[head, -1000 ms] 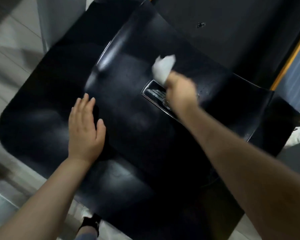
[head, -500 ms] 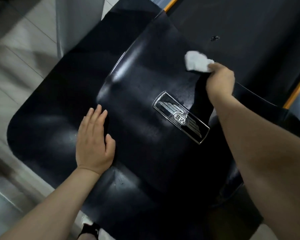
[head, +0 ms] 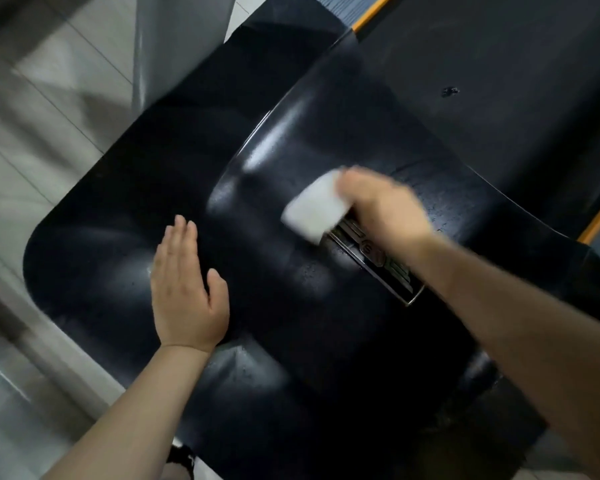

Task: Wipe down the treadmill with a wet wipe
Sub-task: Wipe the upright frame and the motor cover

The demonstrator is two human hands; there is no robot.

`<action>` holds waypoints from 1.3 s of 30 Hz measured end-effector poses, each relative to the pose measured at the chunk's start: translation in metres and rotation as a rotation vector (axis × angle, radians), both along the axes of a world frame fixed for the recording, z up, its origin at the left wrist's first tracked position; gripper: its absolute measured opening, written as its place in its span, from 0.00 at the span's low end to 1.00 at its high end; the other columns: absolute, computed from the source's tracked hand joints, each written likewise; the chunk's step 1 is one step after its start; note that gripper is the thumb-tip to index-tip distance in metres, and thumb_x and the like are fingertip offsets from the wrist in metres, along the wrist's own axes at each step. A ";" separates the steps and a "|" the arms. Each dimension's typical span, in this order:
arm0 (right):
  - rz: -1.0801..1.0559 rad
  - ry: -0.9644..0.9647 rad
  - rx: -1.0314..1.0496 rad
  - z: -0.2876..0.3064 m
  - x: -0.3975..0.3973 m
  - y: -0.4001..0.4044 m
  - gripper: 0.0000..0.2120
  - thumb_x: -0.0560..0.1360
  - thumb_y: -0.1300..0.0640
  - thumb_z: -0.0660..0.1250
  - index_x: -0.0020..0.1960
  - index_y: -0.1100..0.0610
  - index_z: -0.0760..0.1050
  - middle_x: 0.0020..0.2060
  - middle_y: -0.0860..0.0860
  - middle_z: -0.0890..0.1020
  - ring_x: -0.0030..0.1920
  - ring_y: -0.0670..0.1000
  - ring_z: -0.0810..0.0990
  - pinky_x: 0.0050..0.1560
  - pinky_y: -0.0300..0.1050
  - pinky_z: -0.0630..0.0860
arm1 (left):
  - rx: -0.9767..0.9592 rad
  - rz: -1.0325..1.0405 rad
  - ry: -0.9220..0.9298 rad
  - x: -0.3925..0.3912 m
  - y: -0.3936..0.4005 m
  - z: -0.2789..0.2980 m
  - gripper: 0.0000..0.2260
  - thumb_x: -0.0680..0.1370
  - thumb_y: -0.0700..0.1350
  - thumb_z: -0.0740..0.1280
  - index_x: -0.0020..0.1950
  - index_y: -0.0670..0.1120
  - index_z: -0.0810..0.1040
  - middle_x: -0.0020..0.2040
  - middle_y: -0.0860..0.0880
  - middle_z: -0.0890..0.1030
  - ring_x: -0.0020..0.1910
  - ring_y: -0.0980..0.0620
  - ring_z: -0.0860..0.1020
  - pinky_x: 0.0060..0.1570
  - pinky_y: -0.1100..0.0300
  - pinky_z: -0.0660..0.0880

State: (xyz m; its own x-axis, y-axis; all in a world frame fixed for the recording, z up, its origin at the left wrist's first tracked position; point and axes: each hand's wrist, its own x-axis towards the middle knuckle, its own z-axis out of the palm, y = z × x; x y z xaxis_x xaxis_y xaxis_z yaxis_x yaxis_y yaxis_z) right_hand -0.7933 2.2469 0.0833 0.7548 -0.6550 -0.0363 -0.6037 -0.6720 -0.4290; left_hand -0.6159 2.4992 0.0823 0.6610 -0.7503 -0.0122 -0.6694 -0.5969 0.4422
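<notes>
You have one view only, from the camera on your head, looking steeply down and forward at close range onto the black treadmill cover [head: 291, 323]. Your right hand [head: 385, 209], holding the wet wipe [head: 314, 207], sits near the frame's centre; your left hand [head: 187, 289] lies flat to its left and nearer you. Both forearms enter from the bottom edge.

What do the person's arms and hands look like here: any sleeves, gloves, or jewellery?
Both forearms are bare up to the frame edge, with no sleeves in view. The left hand and right hand wear no gloves, and no rings, watch or wristband show. The right hand is motion-blurred, so fine detail there cannot be told.
</notes>
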 end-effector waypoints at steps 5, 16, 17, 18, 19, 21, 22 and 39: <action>-0.716 0.141 0.072 -0.002 0.014 -0.063 0.20 0.71 0.67 0.58 0.59 0.56 0.80 0.55 0.59 0.82 0.58 0.61 0.79 0.56 0.43 0.70 | 0.034 -0.010 -0.001 0.001 0.001 0.001 0.29 0.77 0.46 0.52 0.78 0.39 0.59 0.79 0.44 0.57 0.79 0.47 0.54 0.77 0.49 0.53; 0.306 -0.079 0.042 -0.013 0.052 0.032 0.16 0.80 0.58 0.58 0.65 0.57 0.77 0.63 0.50 0.79 0.64 0.47 0.75 0.66 0.34 0.67 | -0.016 0.076 0.052 0.004 0.000 -0.002 0.25 0.78 0.39 0.53 0.76 0.42 0.65 0.78 0.48 0.62 0.78 0.50 0.58 0.78 0.54 0.48; 0.030 -0.024 -0.006 -0.017 0.056 -0.009 0.18 0.78 0.57 0.56 0.64 0.55 0.78 0.62 0.51 0.80 0.62 0.48 0.76 0.62 0.30 0.66 | -0.018 0.082 0.055 0.003 0.000 0.000 0.25 0.78 0.39 0.52 0.76 0.43 0.65 0.78 0.49 0.62 0.78 0.51 0.57 0.78 0.53 0.48; -0.260 -0.007 0.014 -0.018 0.056 -0.047 0.19 0.76 0.57 0.55 0.62 0.55 0.79 0.60 0.52 0.81 0.61 0.49 0.77 0.61 0.31 0.66 | -0.016 0.076 0.055 0.002 0.000 0.001 0.25 0.79 0.40 0.52 0.77 0.43 0.64 0.78 0.49 0.62 0.78 0.51 0.57 0.78 0.52 0.49; -0.497 -0.008 0.062 -0.015 0.054 -0.073 0.20 0.74 0.58 0.55 0.59 0.55 0.80 0.58 0.52 0.82 0.61 0.50 0.77 0.59 0.34 0.67 | -0.012 0.070 0.052 0.001 0.000 0.002 0.25 0.79 0.40 0.52 0.77 0.44 0.64 0.78 0.49 0.62 0.78 0.51 0.57 0.78 0.50 0.50; -0.748 0.018 0.132 -0.007 0.061 -0.084 0.20 0.71 0.61 0.53 0.55 0.55 0.79 0.54 0.52 0.82 0.59 0.50 0.77 0.56 0.37 0.67 | 0.003 0.057 0.048 0.002 0.000 0.003 0.25 0.79 0.41 0.52 0.77 0.43 0.64 0.78 0.48 0.62 0.78 0.51 0.57 0.78 0.48 0.52; -0.698 0.013 0.120 -0.005 0.071 -0.069 0.21 0.70 0.63 0.54 0.57 0.55 0.79 0.56 0.52 0.82 0.60 0.51 0.77 0.57 0.38 0.67 | 0.008 0.051 0.045 0.002 -0.001 0.005 0.25 0.79 0.41 0.51 0.77 0.43 0.63 0.78 0.48 0.62 0.78 0.50 0.57 0.77 0.47 0.52; -0.550 0.045 0.169 -0.020 0.132 -0.096 0.24 0.75 0.67 0.55 0.71 0.61 0.69 0.70 0.56 0.71 0.70 0.56 0.68 0.67 0.41 0.62 | 0.105 0.034 0.021 0.003 -0.004 0.007 0.26 0.78 0.45 0.52 0.77 0.43 0.62 0.78 0.47 0.61 0.78 0.50 0.57 0.77 0.46 0.52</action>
State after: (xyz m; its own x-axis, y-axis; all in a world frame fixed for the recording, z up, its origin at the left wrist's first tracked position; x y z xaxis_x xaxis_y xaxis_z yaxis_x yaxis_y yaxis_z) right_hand -0.6612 2.1507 0.0636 0.3001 -0.9330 -0.1985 -0.8650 -0.1785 -0.4689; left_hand -0.6132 2.4955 0.0891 0.6852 -0.7210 -0.1035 -0.6390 -0.6632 0.3896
